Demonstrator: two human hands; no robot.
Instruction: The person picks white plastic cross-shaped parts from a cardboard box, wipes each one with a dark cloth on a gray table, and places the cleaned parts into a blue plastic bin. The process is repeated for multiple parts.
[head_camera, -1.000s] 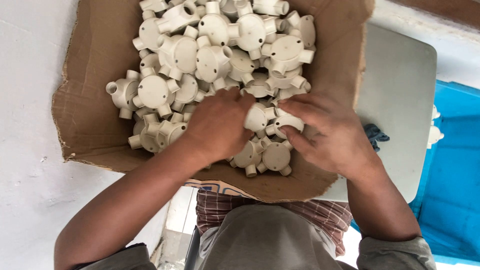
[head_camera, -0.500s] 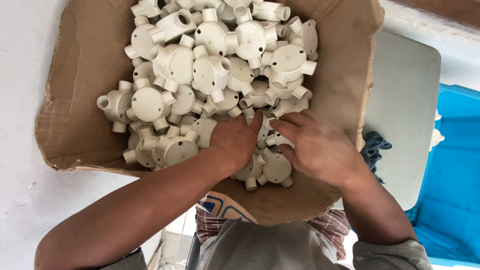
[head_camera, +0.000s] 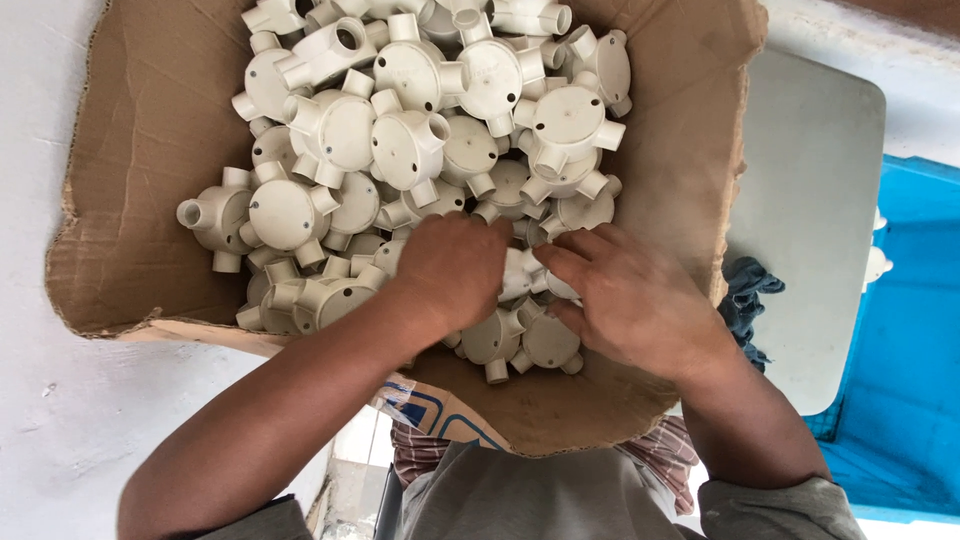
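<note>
An open cardboard box holds a heap of several cream plastic round conduit junction boxes with short pipe stubs. Both hands are down in the near part of the heap. My left hand lies palm down with fingers curled over a fitting. My right hand is beside it, fingers bent around the same cream fitting between the two hands. More fittings show just below the hands.
A grey-white table top lies right of the box, with a dark blue cloth at its edge. A blue surface is at far right. White floor or wall is on the left. My checked shirt shows below.
The box has slid left and nearer in view. Both hands have shifted right and closer together within the heap, closing around one fitting.
</note>
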